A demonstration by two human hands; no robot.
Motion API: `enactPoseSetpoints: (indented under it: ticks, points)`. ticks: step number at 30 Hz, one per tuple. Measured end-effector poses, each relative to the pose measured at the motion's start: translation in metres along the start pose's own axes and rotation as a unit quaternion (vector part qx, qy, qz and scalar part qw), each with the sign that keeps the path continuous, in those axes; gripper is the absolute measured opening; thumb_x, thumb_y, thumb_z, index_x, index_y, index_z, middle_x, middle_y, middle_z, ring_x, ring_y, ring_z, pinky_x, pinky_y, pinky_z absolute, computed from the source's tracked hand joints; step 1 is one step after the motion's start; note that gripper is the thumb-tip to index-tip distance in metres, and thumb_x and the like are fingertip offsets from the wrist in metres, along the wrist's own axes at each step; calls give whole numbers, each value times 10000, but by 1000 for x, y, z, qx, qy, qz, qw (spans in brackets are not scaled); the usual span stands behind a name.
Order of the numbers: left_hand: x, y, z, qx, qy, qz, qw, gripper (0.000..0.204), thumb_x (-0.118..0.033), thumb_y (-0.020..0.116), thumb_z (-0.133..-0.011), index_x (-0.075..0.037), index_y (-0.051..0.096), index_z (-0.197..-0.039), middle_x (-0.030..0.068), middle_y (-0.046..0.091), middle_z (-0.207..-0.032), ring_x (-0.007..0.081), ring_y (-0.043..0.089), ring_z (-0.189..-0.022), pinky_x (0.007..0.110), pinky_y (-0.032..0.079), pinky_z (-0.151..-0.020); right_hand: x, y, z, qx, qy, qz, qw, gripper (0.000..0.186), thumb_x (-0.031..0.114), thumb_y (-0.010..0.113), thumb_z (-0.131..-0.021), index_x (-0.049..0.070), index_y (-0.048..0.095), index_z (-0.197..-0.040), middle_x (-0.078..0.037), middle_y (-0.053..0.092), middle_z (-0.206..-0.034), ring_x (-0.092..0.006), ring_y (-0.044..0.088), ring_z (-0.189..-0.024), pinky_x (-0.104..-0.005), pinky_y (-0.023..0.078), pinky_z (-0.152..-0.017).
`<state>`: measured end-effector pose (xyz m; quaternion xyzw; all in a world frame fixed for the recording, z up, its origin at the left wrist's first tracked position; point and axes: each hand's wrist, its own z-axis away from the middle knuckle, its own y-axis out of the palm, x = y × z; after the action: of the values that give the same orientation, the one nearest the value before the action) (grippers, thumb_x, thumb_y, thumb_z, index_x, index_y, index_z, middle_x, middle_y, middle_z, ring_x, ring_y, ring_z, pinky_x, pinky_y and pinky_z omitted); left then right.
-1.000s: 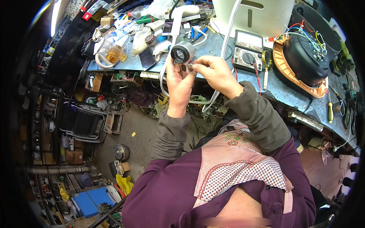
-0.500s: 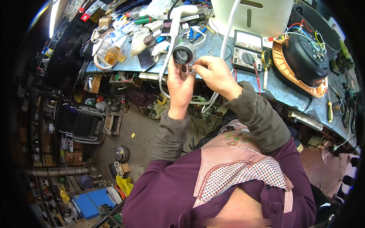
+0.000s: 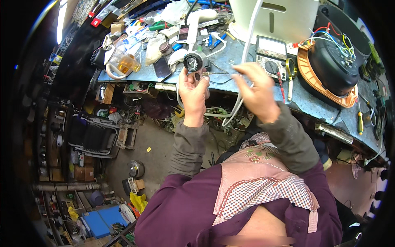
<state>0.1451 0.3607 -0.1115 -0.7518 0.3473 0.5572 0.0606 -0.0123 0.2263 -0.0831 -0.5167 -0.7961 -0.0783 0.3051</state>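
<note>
My left hand (image 3: 193,90) grips a silver handheld appliance (image 3: 198,76) with a round black-rimmed end (image 3: 191,62) turned upward, held just off the bench edge. My right hand (image 3: 257,90) is to its right, motion-blurred, with thumb and index finger apart and nothing visible between them. A thick white cable (image 3: 237,108) loops down from the bench and passes beside both hands. A black smartphone (image 3: 162,70) lies left of the appliance. An analog multimeter (image 3: 271,49) with a red probe (image 3: 282,89) rests beyond my right hand.
The blue bench (image 3: 329,115) holds an opened black appliance with orange base (image 3: 331,70), a large cream housing (image 3: 271,18), a screwdriver (image 3: 360,122), a clear jug (image 3: 127,64) and heaped small parts. Below lie a folded chair (image 3: 94,133) and a steel pot (image 3: 135,168).
My right hand has let go of the appliance and moved rightward, its fingers spreading. My left hand still holds the appliance, which now sits slightly lower in the view.
</note>
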Motion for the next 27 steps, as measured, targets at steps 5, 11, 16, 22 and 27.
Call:
enactPoseSetpoints:
  ticks: [5, 11, 16, 22, 27]
  points:
    - [1, -30, -9, -1, -70, 80, 994, 435, -16, 596, -949, -6, 567, -1383, 150, 700, -1129, 225, 683, -838, 373, 582, -733, -34, -78, 43, -91, 132, 9, 987, 86, -7, 737, -982, -27, 760, -1063, -55, 679, -836, -109, 606, -741, -268, 481, -671]
    - [14, -48, -14, -18, -127, 217, 968, 436, -188, 481, -1035, -33, 536, -1438, 156, 693, -1140, 257, 685, -882, 423, 566, -780, -71, -114, 79, -184, 259, -113, 941, 120, 38, 686, -1053, -13, 735, -1149, 65, 596, -828, -9, 475, -695, -193, 363, -607]
    - [15, -47, -14, -21, -105, 189, 976, 450, -172, 438, -1053, -30, 509, -1474, 179, 695, -1160, 262, 684, -899, 421, 567, -787, -74, -115, 74, -90, 277, -151, 945, 100, 33, 676, -1060, -15, 736, -1124, 69, 603, -844, -13, 483, -706, -192, 372, -620]
    - [12, -41, -12, -36, -97, 138, 985, 429, -112, 452, -1051, -24, 520, -1465, 178, 702, -1136, 249, 693, -860, 411, 582, -754, -75, -115, 73, -90, 278, -160, 943, 100, 35, 678, -1059, -10, 738, -1126, 69, 604, -836, -13, 483, -700, -195, 373, -614]
    - [12, -38, -10, -46, -89, 113, 989, 422, -98, 465, -1053, -19, 526, -1463, 178, 706, -1135, 236, 697, -848, 392, 589, -735, -74, -114, 74, -90, 276, -156, 944, 97, 36, 683, -1057, -9, 740, -1122, 76, 597, -828, -11, 475, -695, -195, 366, -608]
